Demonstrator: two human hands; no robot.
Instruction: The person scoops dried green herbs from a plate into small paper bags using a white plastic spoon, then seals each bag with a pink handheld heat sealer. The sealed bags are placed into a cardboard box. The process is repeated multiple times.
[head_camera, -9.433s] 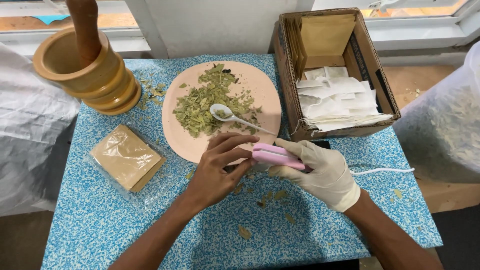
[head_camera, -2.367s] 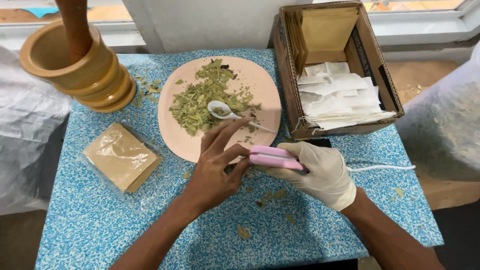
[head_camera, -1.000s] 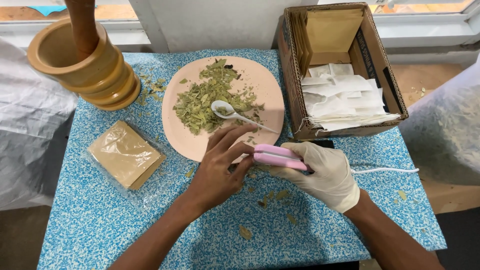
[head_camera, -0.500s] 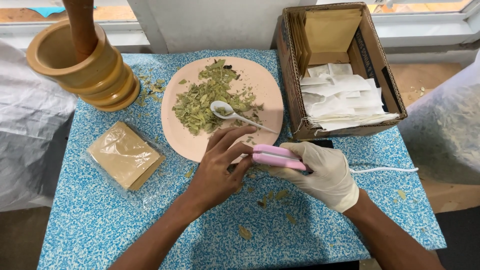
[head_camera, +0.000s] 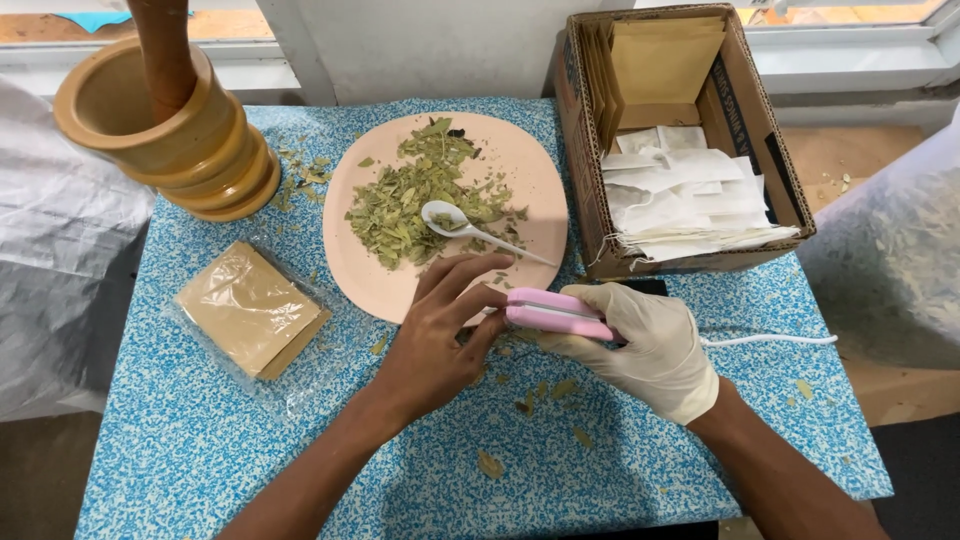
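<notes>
- The right hand (head_camera: 650, 345), in a white glove, is wrapped around the rear half of a small pink clamp-shaped heat sealer (head_camera: 558, 313), fingers curled shut on it; a white cord (head_camera: 770, 341) trails off to the right.
- The sealer's long axis runs left to right across the blue speckled tabletop (head_camera: 200, 440), its free end pointing at the left hand (head_camera: 435, 345).
- The bare left hand lies palm down just beside that end, fingers loosely bent, thumb and fingertips pinched at the sealer's mouth; I cannot tell whether anything is held between them.
- Just beyond both hands sits a pale pink oval plate (head_camera: 520, 165) of dried green leaves (head_camera: 400, 205) with a white plastic spoon (head_camera: 470, 228).
- A cardboard box (head_camera: 590, 150) of white paper sachets (head_camera: 680, 195) stands to the right, nearer the gloved hand.
</notes>
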